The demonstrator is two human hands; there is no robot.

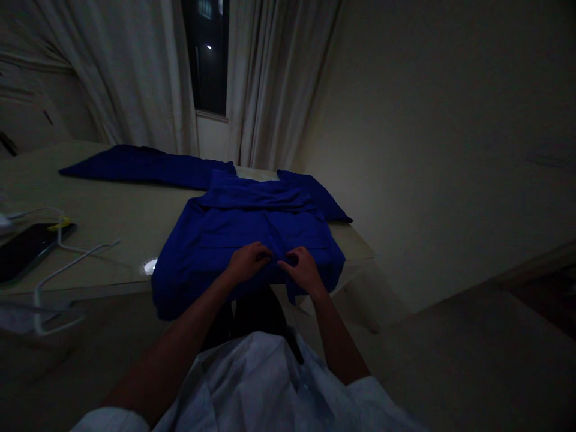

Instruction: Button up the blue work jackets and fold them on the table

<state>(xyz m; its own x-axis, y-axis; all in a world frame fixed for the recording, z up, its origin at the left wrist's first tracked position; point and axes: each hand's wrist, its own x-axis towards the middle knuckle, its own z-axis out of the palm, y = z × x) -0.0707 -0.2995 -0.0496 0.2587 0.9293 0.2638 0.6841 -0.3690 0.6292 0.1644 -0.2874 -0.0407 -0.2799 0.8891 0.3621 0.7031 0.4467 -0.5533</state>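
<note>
— on the near right corner of the table [112, 210], what lies there?

— a blue garment [252, 228], spread flat, its lower hem hanging a little over the table's front edge. one long sleeve [135, 165] stretches away to the left across the tabletop; the other end pokes out short at the right, by the far corner.

— and the hands?

— both rest on the garment's near part, close together, almost touching. the left hand [247, 261] has its fingers curled down, pinching the cloth. the right hand [302, 271] is bunched the same way, fingertips nipped on the fabric just beside the left one. neither palm lies flat.

— can you see what exactly they pinch, a button or a seam?

— i cannot tell; the room is dim and the spot is too dark.

— anything else on the table?

— at the far left, a dark phone [27, 249] with a white cable [85, 251] trailing past it, well apart from the garment. a small round pale disc [148, 266] sits in the tabletop just beside the garment's left edge.

— behind?

— pale curtains [135, 72] on both sides of a dark window [209, 54].
</note>
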